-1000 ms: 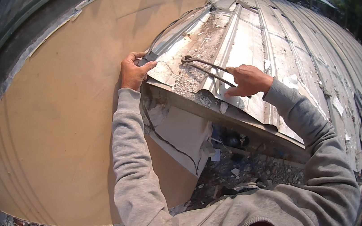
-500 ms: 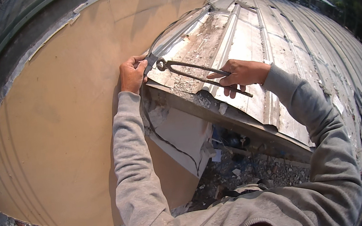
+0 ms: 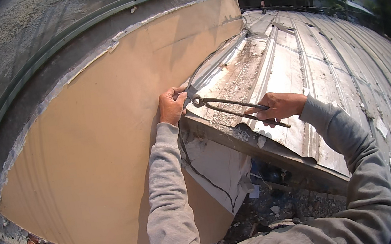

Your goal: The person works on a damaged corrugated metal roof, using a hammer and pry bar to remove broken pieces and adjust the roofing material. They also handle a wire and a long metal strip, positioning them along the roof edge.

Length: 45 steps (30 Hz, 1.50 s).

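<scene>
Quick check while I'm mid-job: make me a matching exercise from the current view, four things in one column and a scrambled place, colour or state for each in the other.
Column one
1. Left hand
2. Pincers
3. Wall
4. Roof

Column two
A. Ribbed metal, with bits of debris lying on it
B. Held by the right hand, handles spread apart
C. Thumb and fingers at a dark piece
D. Flat, tan, filling much of the picture's left side

Right pairs: 1-C; 2-B; 3-D; 4-A
</scene>
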Each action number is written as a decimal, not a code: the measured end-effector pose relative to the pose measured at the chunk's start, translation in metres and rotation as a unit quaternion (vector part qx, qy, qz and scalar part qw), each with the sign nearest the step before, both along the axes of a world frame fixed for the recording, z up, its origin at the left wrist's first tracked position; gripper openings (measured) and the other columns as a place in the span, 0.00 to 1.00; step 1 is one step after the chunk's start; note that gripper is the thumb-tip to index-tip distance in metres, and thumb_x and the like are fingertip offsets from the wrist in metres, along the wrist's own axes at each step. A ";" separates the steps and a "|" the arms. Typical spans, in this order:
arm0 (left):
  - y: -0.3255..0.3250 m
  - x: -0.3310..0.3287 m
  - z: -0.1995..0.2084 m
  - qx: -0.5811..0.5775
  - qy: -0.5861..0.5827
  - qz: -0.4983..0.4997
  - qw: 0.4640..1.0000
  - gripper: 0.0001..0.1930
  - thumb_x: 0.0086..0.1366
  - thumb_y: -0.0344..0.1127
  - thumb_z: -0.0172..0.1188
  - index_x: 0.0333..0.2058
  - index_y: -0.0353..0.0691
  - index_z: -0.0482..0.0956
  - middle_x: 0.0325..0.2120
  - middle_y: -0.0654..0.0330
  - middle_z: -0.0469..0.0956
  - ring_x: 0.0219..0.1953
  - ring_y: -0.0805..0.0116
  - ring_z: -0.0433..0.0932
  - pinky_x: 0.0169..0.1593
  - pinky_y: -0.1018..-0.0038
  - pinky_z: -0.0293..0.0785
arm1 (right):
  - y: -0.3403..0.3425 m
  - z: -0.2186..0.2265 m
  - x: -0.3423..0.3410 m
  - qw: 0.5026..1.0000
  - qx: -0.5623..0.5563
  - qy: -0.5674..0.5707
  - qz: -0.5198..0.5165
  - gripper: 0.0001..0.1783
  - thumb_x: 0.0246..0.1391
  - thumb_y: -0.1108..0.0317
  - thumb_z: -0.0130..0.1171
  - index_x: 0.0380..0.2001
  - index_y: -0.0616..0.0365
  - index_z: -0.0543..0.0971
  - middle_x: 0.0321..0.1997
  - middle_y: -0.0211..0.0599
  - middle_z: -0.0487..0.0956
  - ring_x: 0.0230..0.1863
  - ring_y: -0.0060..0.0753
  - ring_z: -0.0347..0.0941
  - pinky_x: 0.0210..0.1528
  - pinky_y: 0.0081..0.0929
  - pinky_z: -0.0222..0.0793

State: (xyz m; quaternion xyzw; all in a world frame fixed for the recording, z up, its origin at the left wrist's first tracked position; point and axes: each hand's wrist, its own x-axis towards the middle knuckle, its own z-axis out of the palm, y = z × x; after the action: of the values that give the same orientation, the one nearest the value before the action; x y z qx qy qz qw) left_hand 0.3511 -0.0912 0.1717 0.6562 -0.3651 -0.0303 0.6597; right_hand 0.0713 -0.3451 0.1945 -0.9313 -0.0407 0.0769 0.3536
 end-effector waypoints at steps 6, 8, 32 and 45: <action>0.004 -0.004 0.002 0.009 -0.018 -0.010 1.000 0.09 0.70 0.26 0.62 0.45 0.28 0.84 0.27 0.61 0.83 0.19 0.82 0.72 0.18 0.80 0.64 | 0.014 -0.028 -0.007 0.944 0.297 0.138 -0.021 0.22 0.76 0.54 0.52 0.56 0.62 0.80 0.32 0.36 0.84 0.30 0.25 0.82 0.24 0.23 0.73; 0.003 -0.003 0.002 0.003 -0.020 -0.021 1.000 0.09 0.69 0.25 0.63 0.46 0.28 0.83 0.27 0.61 0.83 0.19 0.82 0.72 0.18 0.80 0.65 | 0.017 -0.033 -0.007 0.911 0.367 0.191 0.000 0.24 0.76 0.60 0.50 0.64 0.68 0.72 0.42 0.47 0.87 0.34 0.31 0.85 0.26 0.25 0.75; 0.003 -0.007 0.003 0.024 -0.083 -0.001 0.996 0.09 0.53 0.27 0.78 0.34 0.32 0.90 0.24 0.61 0.85 0.25 0.79 0.77 0.30 0.79 0.72 | -0.027 -0.030 -0.021 0.906 -0.014 -0.365 -0.214 0.37 0.69 0.41 0.57 0.56 0.72 0.79 0.48 0.70 0.83 0.55 0.63 0.82 0.52 0.47 0.78; -0.002 -0.014 0.002 -0.025 -0.008 0.029 0.999 0.08 0.54 0.25 0.78 0.33 0.29 0.89 0.29 0.56 0.88 0.30 0.74 0.83 0.38 0.76 0.80 | 0.053 0.022 0.060 0.944 0.325 -0.044 -0.048 0.22 0.71 0.64 0.58 0.60 0.68 0.79 0.30 0.31 0.80 0.18 0.14 0.63 0.18 0.22 0.55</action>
State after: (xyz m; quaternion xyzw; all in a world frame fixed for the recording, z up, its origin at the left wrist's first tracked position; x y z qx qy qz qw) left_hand 0.3372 -0.0928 0.1733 0.6501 -0.3518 0.0032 0.6734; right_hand 0.1314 -0.2925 0.2163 -0.7693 -0.0344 0.0016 0.6380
